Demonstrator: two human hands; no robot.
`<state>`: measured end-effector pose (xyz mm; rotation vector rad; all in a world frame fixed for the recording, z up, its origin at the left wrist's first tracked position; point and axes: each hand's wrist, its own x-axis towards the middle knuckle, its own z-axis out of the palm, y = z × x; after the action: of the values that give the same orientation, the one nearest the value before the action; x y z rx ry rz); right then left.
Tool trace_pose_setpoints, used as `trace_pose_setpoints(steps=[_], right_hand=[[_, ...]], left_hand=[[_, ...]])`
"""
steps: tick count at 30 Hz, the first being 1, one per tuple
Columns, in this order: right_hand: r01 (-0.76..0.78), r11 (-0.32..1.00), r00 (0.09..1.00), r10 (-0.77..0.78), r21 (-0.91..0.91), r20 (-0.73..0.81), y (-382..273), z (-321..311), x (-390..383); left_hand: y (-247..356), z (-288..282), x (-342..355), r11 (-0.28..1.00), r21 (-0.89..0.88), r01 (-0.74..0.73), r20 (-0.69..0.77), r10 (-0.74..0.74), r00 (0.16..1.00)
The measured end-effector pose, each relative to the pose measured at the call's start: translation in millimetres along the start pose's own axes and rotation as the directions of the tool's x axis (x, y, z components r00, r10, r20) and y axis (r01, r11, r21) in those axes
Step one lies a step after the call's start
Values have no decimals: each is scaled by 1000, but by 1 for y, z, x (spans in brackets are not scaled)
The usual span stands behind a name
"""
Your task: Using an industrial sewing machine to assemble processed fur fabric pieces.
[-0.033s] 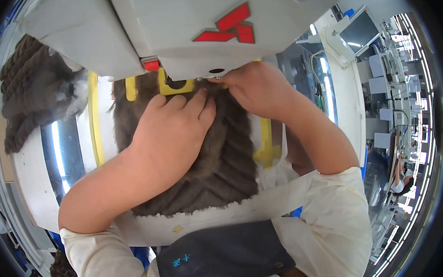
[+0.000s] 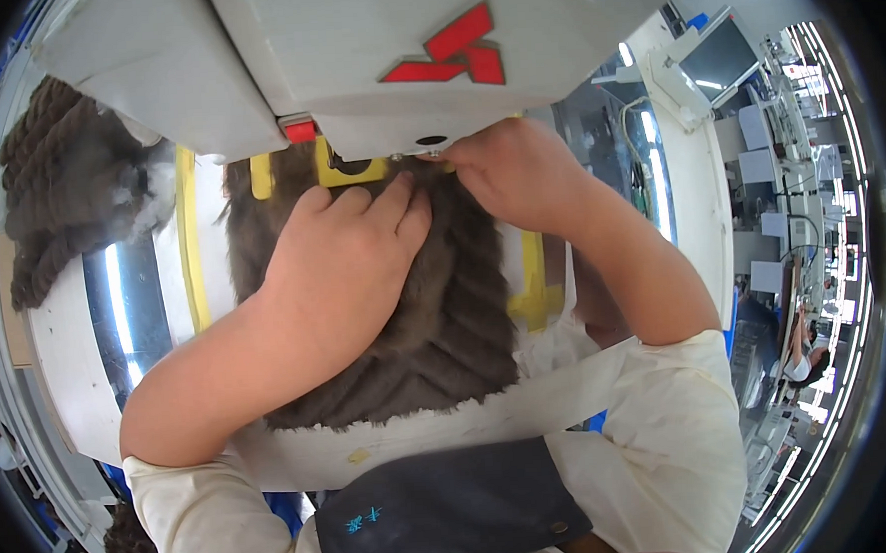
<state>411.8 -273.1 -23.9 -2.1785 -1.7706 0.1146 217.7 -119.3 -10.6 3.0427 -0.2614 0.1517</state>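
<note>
A brown furry fabric piece (image 2: 456, 326) with ribbed rows lies on the white machine table (image 2: 66, 356), its far end under the white sewing machine head (image 2: 400, 38). My left hand (image 2: 337, 267) lies flat on the fabric, fingers pointing toward the needle area. My right hand (image 2: 513, 173) is curled at the fabric's far right edge just under the machine head, pinching it. The needle itself is hidden by the head and my fingers. A white lining edge (image 2: 569, 390) runs along the fabric's near side.
Yellow tape marks (image 2: 533, 272) lie on the table around the fabric. A pile of the same brown furry fabric (image 2: 58, 187) sits at the left. A monitor (image 2: 717, 57) stands at the far right, and another person (image 2: 798, 358) sits at a station beyond.
</note>
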Motion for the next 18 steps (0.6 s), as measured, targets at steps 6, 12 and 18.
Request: trace_pose_setpoints(steps=[6, 12, 18], right_hand=[[32, 999, 999, -31, 11, -36, 17, 1, 9], [0, 996, 996, 8, 92, -85, 21, 1, 15], [-168, 974, 985, 161, 150, 56, 18, 7, 31]], left_hand=[[-5, -2, 13, 997, -57, 51, 62, -47, 997], [-15, 2, 20, 999, -42, -30, -65, 27, 998], [-16, -7, 12, 1000, 2, 20, 58, -20, 998]])
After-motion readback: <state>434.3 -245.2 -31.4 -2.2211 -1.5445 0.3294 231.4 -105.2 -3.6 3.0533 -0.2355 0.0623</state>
